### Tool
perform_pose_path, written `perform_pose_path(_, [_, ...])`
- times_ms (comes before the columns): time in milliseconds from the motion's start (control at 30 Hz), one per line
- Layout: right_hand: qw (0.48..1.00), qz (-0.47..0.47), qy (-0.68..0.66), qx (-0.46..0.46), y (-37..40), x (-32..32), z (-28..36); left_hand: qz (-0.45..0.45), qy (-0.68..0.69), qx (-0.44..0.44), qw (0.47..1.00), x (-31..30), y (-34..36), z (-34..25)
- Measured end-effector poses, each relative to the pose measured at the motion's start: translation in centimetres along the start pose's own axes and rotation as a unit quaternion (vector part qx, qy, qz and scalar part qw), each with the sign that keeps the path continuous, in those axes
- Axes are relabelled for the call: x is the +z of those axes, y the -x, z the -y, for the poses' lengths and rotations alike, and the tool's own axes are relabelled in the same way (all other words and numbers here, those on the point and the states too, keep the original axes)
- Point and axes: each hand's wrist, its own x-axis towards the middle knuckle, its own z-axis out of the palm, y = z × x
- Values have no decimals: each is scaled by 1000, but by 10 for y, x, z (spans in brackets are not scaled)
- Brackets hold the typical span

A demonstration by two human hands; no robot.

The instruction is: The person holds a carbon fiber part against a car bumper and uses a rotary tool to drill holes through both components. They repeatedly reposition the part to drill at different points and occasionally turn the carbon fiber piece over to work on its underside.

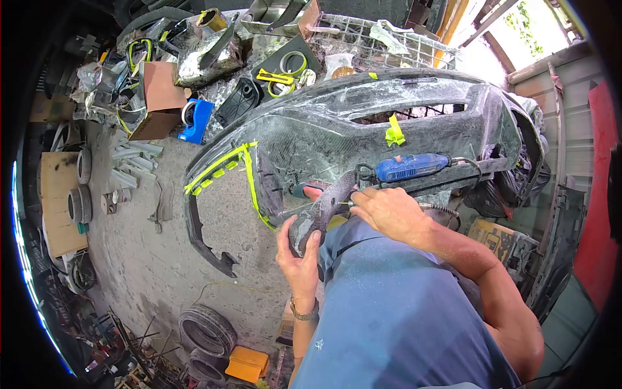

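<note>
Closest in, a blue shirt (pixel 402 311) fills the lower frame, and up from it comes the left hand (pixel 299 256), wristwatch (pixel 303 314) on, thumb and fingers clamped around the lower end of a small dark carbon-weave piece (pixel 322 209). That piece is held up just in front of the big carbon bumper (pixel 324 126), close to its yellow-green tape line (pixel 249 172). The right hand (pixel 387 211) is curled shut around a slim handpiece (pixel 348 203), its tip right at the piece's edge. Just above the knuckles, a blue rotary tool (pixel 411 166) lies on the bumper's ledge. Down on the dusty floor, tyres (pixel 207 329) sit beside an orange case (pixel 247 363).
</note>
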Motion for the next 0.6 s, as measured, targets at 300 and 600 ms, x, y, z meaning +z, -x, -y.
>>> perform_pose_path(300, [1000,-22,-17,8,-3,-5,0,2,-1,1,1000,-3,-6,3])
perform_pose_path(600, [999,11,-44,7,5,-6,2,15,-5,-11,1000,-15,12,27])
